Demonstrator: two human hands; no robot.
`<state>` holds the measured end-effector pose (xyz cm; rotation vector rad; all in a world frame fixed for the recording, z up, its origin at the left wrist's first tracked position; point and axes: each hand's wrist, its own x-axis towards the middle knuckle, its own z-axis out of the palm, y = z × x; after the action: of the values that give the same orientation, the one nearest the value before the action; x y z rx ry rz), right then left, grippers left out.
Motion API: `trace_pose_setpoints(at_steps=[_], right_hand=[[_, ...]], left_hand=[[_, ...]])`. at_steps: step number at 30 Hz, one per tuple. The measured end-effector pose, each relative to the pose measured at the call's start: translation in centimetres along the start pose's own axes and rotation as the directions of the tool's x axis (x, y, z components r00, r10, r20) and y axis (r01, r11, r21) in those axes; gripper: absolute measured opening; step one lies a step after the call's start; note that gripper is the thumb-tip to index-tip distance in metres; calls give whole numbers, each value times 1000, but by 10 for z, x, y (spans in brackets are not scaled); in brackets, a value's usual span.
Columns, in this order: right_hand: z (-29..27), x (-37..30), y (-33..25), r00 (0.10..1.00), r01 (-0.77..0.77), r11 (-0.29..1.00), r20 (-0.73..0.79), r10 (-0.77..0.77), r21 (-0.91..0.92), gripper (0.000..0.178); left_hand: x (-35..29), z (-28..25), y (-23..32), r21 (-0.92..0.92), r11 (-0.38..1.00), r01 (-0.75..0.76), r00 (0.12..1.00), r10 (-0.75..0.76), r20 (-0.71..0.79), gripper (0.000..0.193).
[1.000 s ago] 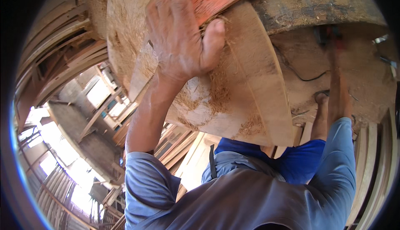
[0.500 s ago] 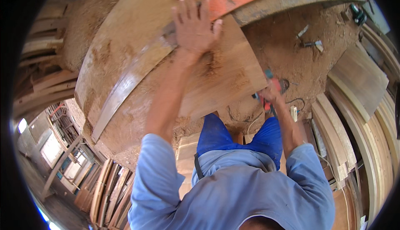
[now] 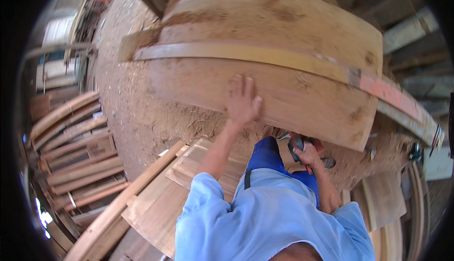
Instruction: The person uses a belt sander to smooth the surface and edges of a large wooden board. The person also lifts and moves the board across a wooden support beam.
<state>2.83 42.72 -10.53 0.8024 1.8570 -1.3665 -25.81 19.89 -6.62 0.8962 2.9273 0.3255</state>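
My left hand [image 3: 243, 102] rests with its fingers spread on the near edge of a wide wooden panel [image 3: 307, 97] dusted with sawdust. Across the panel lies a long, narrow strip [image 3: 265, 53], pale metallic to yellow, with an orange-red section [image 3: 390, 93] at its right. My right hand [image 3: 309, 155] is wrapped around the dark handle of a red-and-black handheld power tool [image 3: 296, 142], just below the panel's near edge. The tool's working end is partly hidden by the panel and my hand, so its exact kind does not show.
Wooden boards [image 3: 156, 209] lie beside my legs on the left, with stacked curved timber [image 3: 71, 114] farther left. More panels [image 3: 383, 197] stand at the lower right. Sawdust covers the ground [image 3: 137, 105]. A beam [image 3: 411, 116] extends beyond the panel's right end.
The whole view has turned and shifted. My left hand has left the strip and moved to the panel's near edge. My right hand keeps hold of the power tool.
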Motion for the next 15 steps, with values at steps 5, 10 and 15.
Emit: trace_pose_setpoints(at_steps=[5, 10, 15], right_hand=[[26, 8, -95, 991, 105, 983, 102, -90, -153, 66], [56, 18, -152, 952, 286, 908, 202, -232, -306, 66], [83, 14, -192, 871, 384, 911, 385, -303, -152, 57]], left_hand=[[0, -57, -208, 202, 729, 654, 756, -638, -146, 85], [-60, -65, -271, -179, 416, 892, 416, -909, -41, 89], [-157, -5, -190, -427, 448, 786, 487, -873, -19, 81]])
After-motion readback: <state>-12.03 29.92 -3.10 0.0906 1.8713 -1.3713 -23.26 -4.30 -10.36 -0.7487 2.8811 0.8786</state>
